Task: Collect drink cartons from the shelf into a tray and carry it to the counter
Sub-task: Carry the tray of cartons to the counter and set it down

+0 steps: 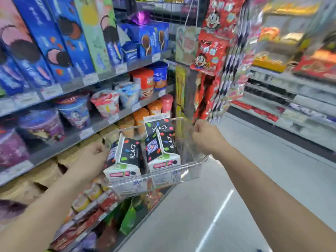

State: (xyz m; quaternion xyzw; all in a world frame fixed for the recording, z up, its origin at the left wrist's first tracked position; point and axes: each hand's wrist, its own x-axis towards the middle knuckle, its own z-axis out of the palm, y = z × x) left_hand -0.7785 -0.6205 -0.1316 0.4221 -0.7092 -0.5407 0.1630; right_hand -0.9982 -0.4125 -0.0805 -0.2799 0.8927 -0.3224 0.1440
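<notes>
I hold a clear plastic tray (189, 170) out in front of me at waist height. My left hand (91, 160) grips its left side and my right hand (205, 137) grips its right rim. Inside the tray are three black-and-white drink cartons marked BLACK: one (125, 159) lies tilted at the left, a second (163, 153) lies at the middle, and a third (157, 125) stands upright at the back. The tray's right part holds nothing.
Shelves (101, 122) of biscuit boxes, snack cups and bags run along my left. A hanging rack of red snack packets (218, 60) is just ahead on the right of the tray. A grey aisle floor (236, 197) opens to the right, with more shelving (291, 99) beyond.
</notes>
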